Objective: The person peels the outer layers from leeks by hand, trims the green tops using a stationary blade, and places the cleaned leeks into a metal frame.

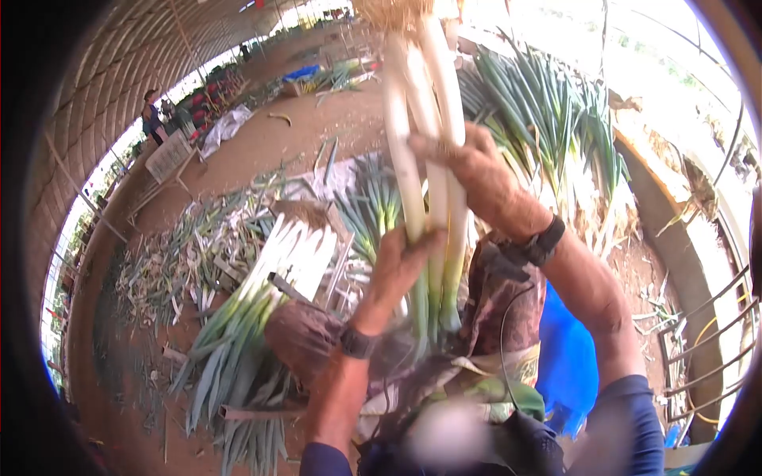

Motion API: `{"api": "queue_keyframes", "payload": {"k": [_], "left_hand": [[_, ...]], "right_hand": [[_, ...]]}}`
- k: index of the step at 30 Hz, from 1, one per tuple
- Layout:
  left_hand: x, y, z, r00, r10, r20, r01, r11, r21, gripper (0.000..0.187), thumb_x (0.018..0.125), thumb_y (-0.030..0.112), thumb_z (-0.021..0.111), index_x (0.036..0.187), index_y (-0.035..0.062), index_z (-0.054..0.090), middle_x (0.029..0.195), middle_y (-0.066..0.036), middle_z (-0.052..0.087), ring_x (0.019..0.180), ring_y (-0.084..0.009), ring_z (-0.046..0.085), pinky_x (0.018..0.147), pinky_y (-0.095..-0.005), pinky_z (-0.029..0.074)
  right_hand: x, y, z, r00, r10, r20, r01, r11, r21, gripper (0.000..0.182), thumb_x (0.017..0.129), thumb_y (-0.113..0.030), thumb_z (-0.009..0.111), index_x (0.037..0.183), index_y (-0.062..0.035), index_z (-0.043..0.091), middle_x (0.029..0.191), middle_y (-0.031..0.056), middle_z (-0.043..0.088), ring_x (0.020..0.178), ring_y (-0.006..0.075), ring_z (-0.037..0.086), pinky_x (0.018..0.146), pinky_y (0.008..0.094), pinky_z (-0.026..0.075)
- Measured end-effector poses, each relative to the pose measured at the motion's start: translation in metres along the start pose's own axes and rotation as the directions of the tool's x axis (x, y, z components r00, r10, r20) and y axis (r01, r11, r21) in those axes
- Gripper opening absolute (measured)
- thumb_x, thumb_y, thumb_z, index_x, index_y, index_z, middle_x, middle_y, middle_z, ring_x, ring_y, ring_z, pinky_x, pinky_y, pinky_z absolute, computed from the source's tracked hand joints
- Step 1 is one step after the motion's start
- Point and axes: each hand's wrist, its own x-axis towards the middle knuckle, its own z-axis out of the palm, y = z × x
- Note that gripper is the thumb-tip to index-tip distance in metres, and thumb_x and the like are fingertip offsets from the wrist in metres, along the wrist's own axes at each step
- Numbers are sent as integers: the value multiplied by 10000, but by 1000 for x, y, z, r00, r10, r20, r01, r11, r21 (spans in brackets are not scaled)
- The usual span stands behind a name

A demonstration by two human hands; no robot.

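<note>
Several leeks [435, 170] stand upright in front of me, roots at the top and green leaves toward my lap. My right hand [480, 178] is closed around their white stalks from the right. Lower down, my left hand [401, 266] grips the same leeks from the left, its thumb across the stalks. To the left, a pile of trimmed leeks [298, 254] lies on a small stand, white ends away from me and leaves hanging toward the ground. Behind my right hand, a large heap of leeks [548, 119] leans with its leaves up.
Leaf scraps [190, 246] cover the ground at the left. A low wall [663, 206] and a metal rack [706, 349] stand at the right. Blue plastic [565, 357] lies beside my right leg. Far off, a person [152, 117] is near a small table [168, 159].
</note>
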Motion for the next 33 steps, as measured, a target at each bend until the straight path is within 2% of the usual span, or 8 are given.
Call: {"api": "queue_keyframes", "payload": {"k": [12,14,16,17,23,28,29,33], "left_hand": [[-15,9,7,987,-156,32,159,957,-242,435,845,274,808,1157,-1,681,1024,-35,700,898,-113,625,820,-279,500],[-14,4,4,981,-180,75,187,976,-110,438,850,229,810,1194,3,660,1019,-44,708,916,-132,643,818,-274,512],[-16,7,10,988,-134,82,150,956,-253,407,840,153,806,1181,-3,648,1007,-73,713,914,-160,669,822,-290,531],[-16,8,12,985,-150,88,168,951,-260,407,840,153,806,1181,-3,648,1007,-73,713,914,-160,669,822,-290,531],[-21,18,1,991,-134,-19,121,943,-309,444,705,122,824,1086,-4,635,927,-143,721,864,-236,711,800,-357,581],[-42,36,-73,967,-105,-232,38,961,-275,474,706,140,806,1114,-16,623,964,-194,694,877,-294,702,849,-412,573],[-42,48,-78,983,50,-179,-94,965,-245,513,698,133,808,1145,-17,606,961,-204,689,891,-338,692,889,-467,552],[-53,63,-114,972,130,-198,-169,966,-194,562,711,140,817,1195,13,562,1005,-180,670,999,-387,653,944,-537,502]], "right_hand": [[-5,1,11,994,100,53,-110,958,264,521,904,-405,716,1181,32,657,1029,147,688,930,218,681,853,331,549],[0,11,-2,970,-97,224,144,968,-204,546,905,-407,708,1200,48,641,1069,192,690,930,252,697,849,357,567],[-4,13,18,998,-54,10,55,964,-262,553,903,-424,705,1156,65,655,1002,184,711,856,225,706,794,365,580],[-6,2,26,992,-20,126,19,1000,11,565,888,-431,719,1134,75,661,932,152,717,802,211,707,780,355,580],[3,-7,41,944,-72,322,29,990,137,658,840,-508,753,1209,27,653,1028,157,717,904,216,702,817,347,568],[-3,18,30,840,-115,530,403,786,-469,613,882,-529,713,1124,31,657,832,139,716,702,209,676,638,353,537],[-6,31,28,739,263,621,196,797,-572,575,860,-525,734,1032,21,671,719,132,691,667,208,685,647,362,546],[-32,64,44,703,342,623,156,781,-604,312,881,-318,734,932,-11,713,687,120,699,721,268,726,748,419,560]]}}
